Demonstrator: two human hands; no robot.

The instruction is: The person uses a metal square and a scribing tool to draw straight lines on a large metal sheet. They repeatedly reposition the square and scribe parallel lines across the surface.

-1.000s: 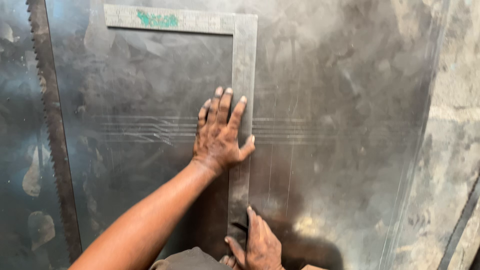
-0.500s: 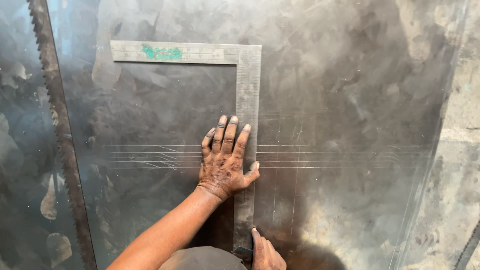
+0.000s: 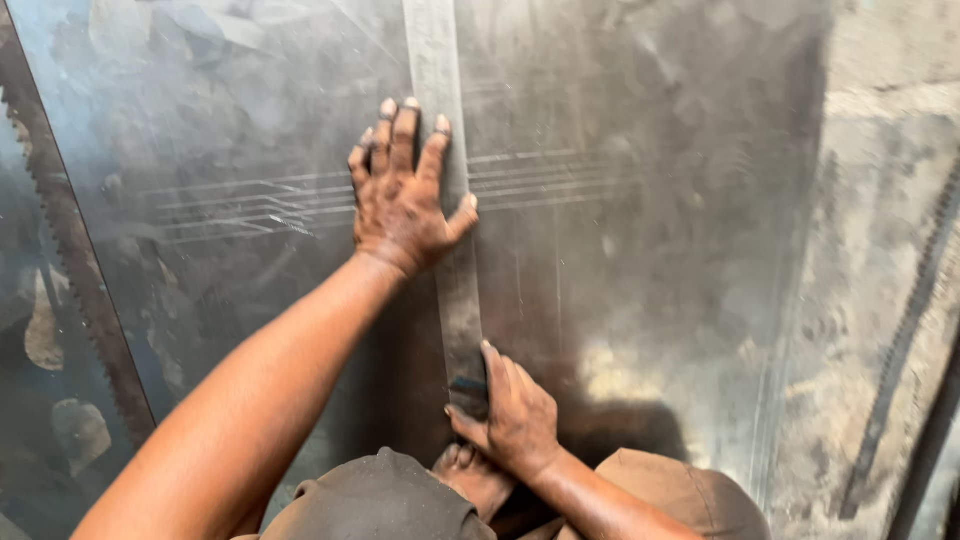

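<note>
Two bare forearms and hands of one person, seen from above. No sleeves, gloves, watch or rings show on either arm. The left hand [image 3: 405,200] is dusted with dark grime across the knuckles and fingers [image 3: 405,125], and its fingernails look pale and short. The right hand [image 3: 515,415] carries the same sooty smudging. Bent knees fill the bottom edge, clothed in dull brown fabric; the cloth over the left knee [image 3: 375,500] looks darker than that over the right knee [image 3: 690,495]. A bare foot [image 3: 470,478] shows between them.
</note>
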